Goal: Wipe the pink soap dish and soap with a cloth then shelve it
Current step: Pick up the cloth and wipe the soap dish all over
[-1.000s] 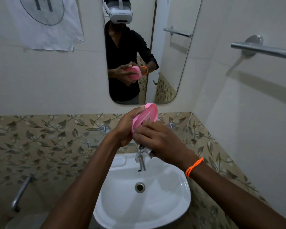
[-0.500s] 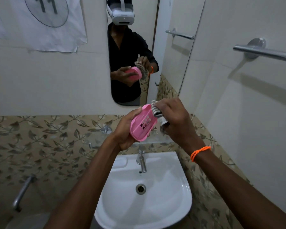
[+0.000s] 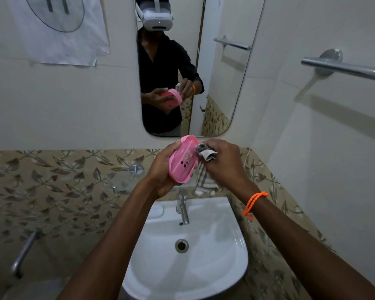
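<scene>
A white sink (image 3: 204, 267) hangs on the wall below, with a round metal drain (image 3: 181, 245) in its bowl and a chrome tap (image 3: 183, 210) at its back edge. The lower wall is a band of tan tile (image 3: 52, 187) patterned with leaves; above it the wall is plain pale tile. A tall mirror (image 3: 225, 83) with rounded lower corners sits over the sink and reflects the person in a dark shirt and a white headset. On the right wall a chrome rail (image 3: 344, 69) runs out of frame. At lower left a metal pipe (image 3: 23, 253) slants along the wall.

A sheet of paper (image 3: 59, 29) is stuck at upper left; inside a drawn circle it reads 11.

The pink dish (image 3: 183, 160) is held up over the tap, tilted on edge, its slotted inside facing the camera. The left hand (image 3: 160, 172) grips it from behind, fingers curled round its far side. The right hand (image 3: 223, 162), with an orange band (image 3: 254, 202) on its wrist, pinches a checked cloth (image 3: 205, 155) against the dish's right rim; the cloth's tail hangs down beside the dish. I cannot see any soap.
</scene>
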